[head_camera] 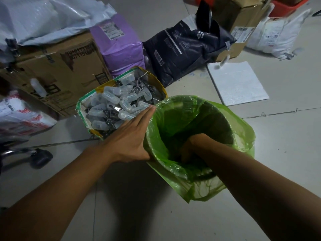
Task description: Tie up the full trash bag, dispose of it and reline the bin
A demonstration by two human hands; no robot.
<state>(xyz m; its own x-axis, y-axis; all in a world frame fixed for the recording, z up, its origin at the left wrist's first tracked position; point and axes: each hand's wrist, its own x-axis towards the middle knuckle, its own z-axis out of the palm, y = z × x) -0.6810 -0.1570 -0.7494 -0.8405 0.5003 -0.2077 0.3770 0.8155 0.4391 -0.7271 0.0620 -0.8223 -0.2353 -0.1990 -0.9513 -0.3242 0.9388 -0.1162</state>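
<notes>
Left hand lies flat and open against the outside of the bin at its 9 o'clock side, fingers straight and together, pressing the green liner to the rim. Right hand reaches down inside the bin; it sits in shadow against the liner, and its fingers cannot be made out, so its grip cannot be told. The liner is folded over the rim and hangs loose down the outside from 3 to 6 o'clock. The bin stands on the tiled floor. At its 10 o'clock, touching the left fingertips, is an open box of small plastic vials. A white sheet lies at 1 o'clock.
</notes>
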